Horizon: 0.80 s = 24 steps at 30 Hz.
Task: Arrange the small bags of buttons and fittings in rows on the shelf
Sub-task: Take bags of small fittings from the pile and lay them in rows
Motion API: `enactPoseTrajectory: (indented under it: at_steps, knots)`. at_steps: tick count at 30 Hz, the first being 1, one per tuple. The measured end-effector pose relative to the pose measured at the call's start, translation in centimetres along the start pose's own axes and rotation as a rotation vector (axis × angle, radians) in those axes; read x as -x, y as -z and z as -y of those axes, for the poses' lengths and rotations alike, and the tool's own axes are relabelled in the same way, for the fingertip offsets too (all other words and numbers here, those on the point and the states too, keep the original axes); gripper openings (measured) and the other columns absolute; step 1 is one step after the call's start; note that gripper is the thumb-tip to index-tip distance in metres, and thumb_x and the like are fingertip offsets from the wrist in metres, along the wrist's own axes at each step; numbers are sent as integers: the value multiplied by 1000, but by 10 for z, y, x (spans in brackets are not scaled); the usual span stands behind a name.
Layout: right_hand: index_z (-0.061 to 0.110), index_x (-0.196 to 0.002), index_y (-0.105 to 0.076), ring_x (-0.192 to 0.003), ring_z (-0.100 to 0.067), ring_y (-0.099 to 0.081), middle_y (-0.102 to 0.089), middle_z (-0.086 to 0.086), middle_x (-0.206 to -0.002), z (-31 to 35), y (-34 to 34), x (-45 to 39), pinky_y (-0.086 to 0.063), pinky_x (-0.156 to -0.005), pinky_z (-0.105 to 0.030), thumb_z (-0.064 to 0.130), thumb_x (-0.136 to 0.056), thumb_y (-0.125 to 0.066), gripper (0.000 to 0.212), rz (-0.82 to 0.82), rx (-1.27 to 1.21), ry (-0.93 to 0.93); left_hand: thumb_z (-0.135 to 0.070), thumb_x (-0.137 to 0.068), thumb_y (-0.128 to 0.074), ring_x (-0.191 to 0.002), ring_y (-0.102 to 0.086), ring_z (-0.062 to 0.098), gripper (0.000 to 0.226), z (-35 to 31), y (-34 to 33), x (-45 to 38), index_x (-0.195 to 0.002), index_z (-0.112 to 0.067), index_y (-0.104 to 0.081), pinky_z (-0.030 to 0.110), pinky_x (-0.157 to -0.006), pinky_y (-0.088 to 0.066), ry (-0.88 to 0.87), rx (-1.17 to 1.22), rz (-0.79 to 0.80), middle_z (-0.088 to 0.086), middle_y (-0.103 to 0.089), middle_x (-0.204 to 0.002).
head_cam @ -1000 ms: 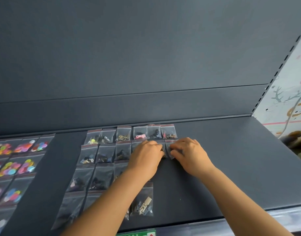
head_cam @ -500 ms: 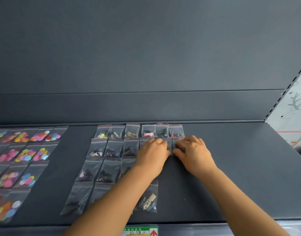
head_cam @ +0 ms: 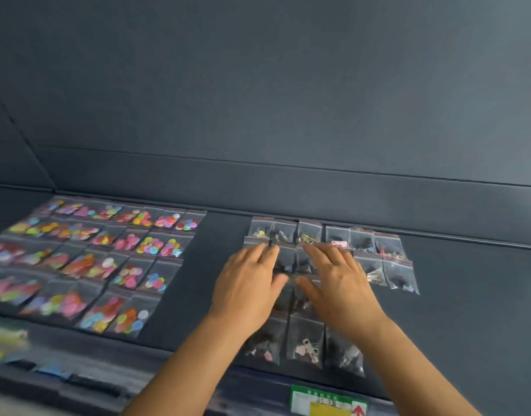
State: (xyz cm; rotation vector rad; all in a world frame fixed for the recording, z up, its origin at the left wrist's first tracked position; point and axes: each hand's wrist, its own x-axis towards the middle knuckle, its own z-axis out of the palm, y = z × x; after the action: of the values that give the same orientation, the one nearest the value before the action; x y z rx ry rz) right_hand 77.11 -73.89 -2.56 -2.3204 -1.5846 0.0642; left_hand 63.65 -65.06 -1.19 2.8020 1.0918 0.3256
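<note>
Head view: left hand (head_cam: 252, 283) and right hand (head_cam: 339, 283) lie spread on fittings bags (head_cam: 306, 340); sliding palms could skew neighbouring rows.

Dim, even light; blurred left edge

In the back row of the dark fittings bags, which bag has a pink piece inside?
The fourth bag from the left, just beyond the right hand; its neighbours hold dark or gold pieces.
</note>
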Motion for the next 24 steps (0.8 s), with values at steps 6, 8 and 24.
enactPoseTrajectory:
  at_steps: [6, 8, 24]
  knots:
    - [24, -148, -24, -140, -20, -24, -30, 4, -151, 106, -27, -11, -20, -114, -35, 48, -94, -44, 62, 34, -39, 103, -47, -98, -36, -141, -24, 15, 58, 99, 24, 53, -150, -26, -20, 30, -114, -22, 148, 34, -35, -5, -27, -154]
    - [25, -148, -22, -140, -18, -22, -28, 5, -151, 144, -39, -14, -18, -115, -33, 49, -94, -42, 62, 45, -53, 127, -46, -98, -37, -139, -26, 15, 58, 133, 34, 71, -150, -25, -21, 29, -113, -25, 172, 39, -42, -6, -30, -152]
    - [25, -147, -24, -142, -18, -17, -25, 5, -153, 427, -126, -31, -13, -116, -35, 49, -95, -42, 60, 179, -131, 371, -44, -97, -39, -136, -30, 16, 60, 383, 106, 214, -150, -24, -19, 28, -110, -25, 435, -13, -151, -4, -35, -149]
